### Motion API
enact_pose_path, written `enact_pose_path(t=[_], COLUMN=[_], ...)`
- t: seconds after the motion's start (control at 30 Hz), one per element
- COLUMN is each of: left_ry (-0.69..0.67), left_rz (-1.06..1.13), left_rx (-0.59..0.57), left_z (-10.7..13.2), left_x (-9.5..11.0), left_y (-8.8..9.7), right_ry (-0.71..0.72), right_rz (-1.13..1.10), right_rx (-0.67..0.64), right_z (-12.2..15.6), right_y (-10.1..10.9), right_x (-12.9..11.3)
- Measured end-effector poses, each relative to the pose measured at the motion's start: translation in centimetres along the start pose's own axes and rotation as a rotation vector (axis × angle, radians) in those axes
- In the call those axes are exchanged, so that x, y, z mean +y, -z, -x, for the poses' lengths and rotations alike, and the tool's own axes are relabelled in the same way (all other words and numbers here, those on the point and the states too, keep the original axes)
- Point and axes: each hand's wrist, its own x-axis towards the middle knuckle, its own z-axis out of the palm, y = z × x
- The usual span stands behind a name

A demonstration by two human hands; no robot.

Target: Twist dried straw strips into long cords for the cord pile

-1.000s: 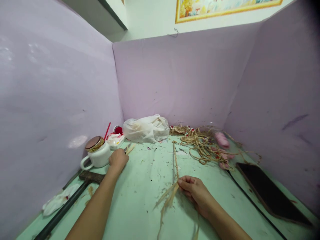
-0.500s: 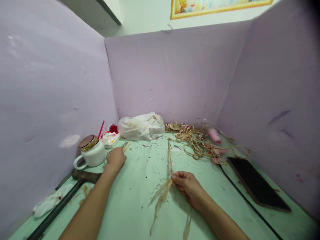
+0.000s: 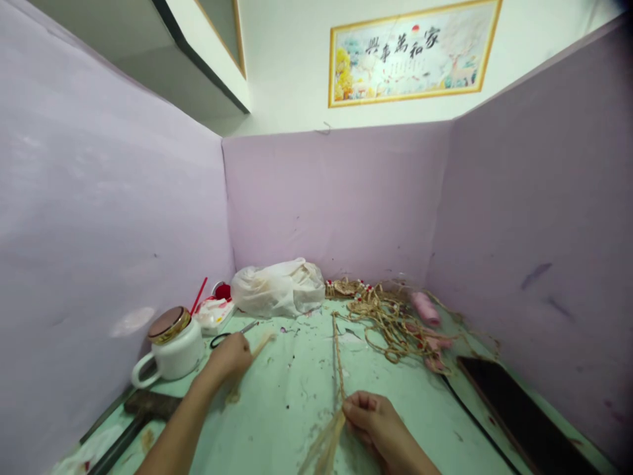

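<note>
My right hand [image 3: 370, 422] pinches a thin twisted straw cord [image 3: 339, 359] between thumb and fingers. The cord runs straight up the table from my fingertips, and loose pale straw strands [image 3: 324, 445] fan out below them. On the left, my left hand [image 3: 232, 359] is closed around a pale straw strip [image 3: 262, 344]; one end sticks out beyond the knuckles and another part hangs by the wrist. Just behind that hand lie scissors [image 3: 247, 327] with dark handles, partly covered by it. The left fingertips are hidden from the camera.
A lidded white mug [image 3: 178, 353], a hammer [image 3: 148, 409] and a small packet [image 3: 213, 313] line the left side. At the back sit a plastic bag [image 3: 279, 288], tangled straw cord [image 3: 390, 320] and a pink thread spool [image 3: 425, 309]. A phone [image 3: 524, 415] lies right, near a black cable [image 3: 475, 415].
My view has tilted upward, so everything sits lower. My left hand has shifted off the scissors, showing more of them, with the straw strip in it. My right hand keeps its pinch on the cord.
</note>
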Motion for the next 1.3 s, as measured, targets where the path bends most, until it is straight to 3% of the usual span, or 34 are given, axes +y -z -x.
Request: enact_pose_path(t=[0.1,0.17,0.23,0.3,0.4,0.47,0.67,0.93,1.0,1.1,1.17,1.23,1.3], left_ry=[-0.071,-0.021,0.042,0.077,0.020,-0.032,0.060,0.097,0.049,-0.130,-0.283,-0.399,-0.494], left_rz=[0.194,0.142,0.020,-0.072,-0.094,-0.093,-0.158,-0.215,-0.270,-0.334,-0.277,-0.184,-0.080], left_rx=[-0.330,-0.448,-0.479,-0.361,-0.054,0.041,0.083,0.003,0.161,0.657,0.855,0.842,0.575], left_z=[1.2,1.4,1.2,0.8,0.3,0.3,0.6,-0.3,-0.1,0.8,1.9,3.1,4.4], left_x=[1.7,2.0,1.9,1.7,2.0,2.7,3.5,3.5,3.4,3.4,3.9,5.1,6.6], left_y=[0.8,0.9,0.6,0.2,-0.5,-1.2,-3.4,-4.8,-4.3,-2.7,-1.6,-1.2,-1.7], right_ry=[0.026,-0.014,-0.040,-0.039,-0.034,-0.029,-0.017,-0.002,0.000,-0.004,0.009,0.017,0.016], right_rz=[-0.036,-0.033,-0.023,-0.019,-0.022,-0.029,-0.029,-0.001,0.003,-0.007,-0.012,-0.011,-0.011], right_rx=[-0.035,-0.026,-0.018,-0.021,-0.030,-0.031,-0.028,-0.045,-0.040,-0.033,-0.038,-0.043,-0.046], right_z=[1.1,1.6,1.9,2.0,1.9,1.8,1.6,1.6,1.5,1.4,1.3,1.3,1.3], right_y=[0.0,0.0,0.0,0.0,0.0,0.1,0.1,0.2,0.2,0.3,0.3,0.3,0.4], right_x=[-0.8,-1.4,-1.8,-1.9,-1.9,-1.8,-1.5,-1.4,-1.4,-1.3,-1.2,-1.1,-1.0])
